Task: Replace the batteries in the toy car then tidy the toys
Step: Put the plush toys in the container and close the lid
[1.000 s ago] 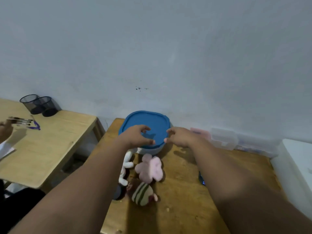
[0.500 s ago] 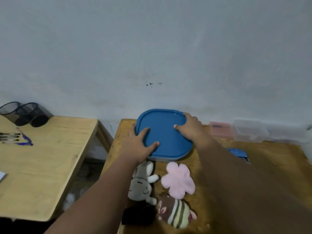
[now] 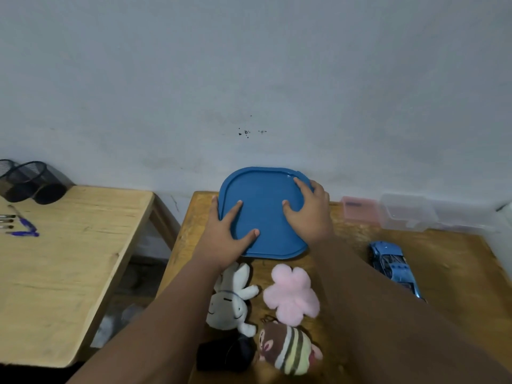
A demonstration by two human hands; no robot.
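A blue square lid [image 3: 263, 214] lies on a container at the back of the wooden table [image 3: 457, 273], against the wall. My left hand [image 3: 224, 234] grips its left edge, thumb and forefinger spread on top. My right hand [image 3: 310, 214] presses on its right side, fingers curled over the rim. The container under the lid is hidden. A blue toy car [image 3: 393, 266] lies to the right of my right forearm. In front of the lid lie a white bunny plush [image 3: 230, 303], a pink flower plush [image 3: 292, 295] and a brown striped plush [image 3: 288, 350].
A black soft object [image 3: 224, 356] lies by the striped plush. A pink box [image 3: 358, 209] and clear plastic boxes [image 3: 407, 212] line the wall at the right. A second wooden table [image 3: 69, 259] at the left carries mesh pen cups [image 3: 27, 181] and pens [image 3: 19, 223].
The view has tilted down and nearer. Both hands went from holding the lid's front edge to spreading over its left and right sides. The toy car has come into view.
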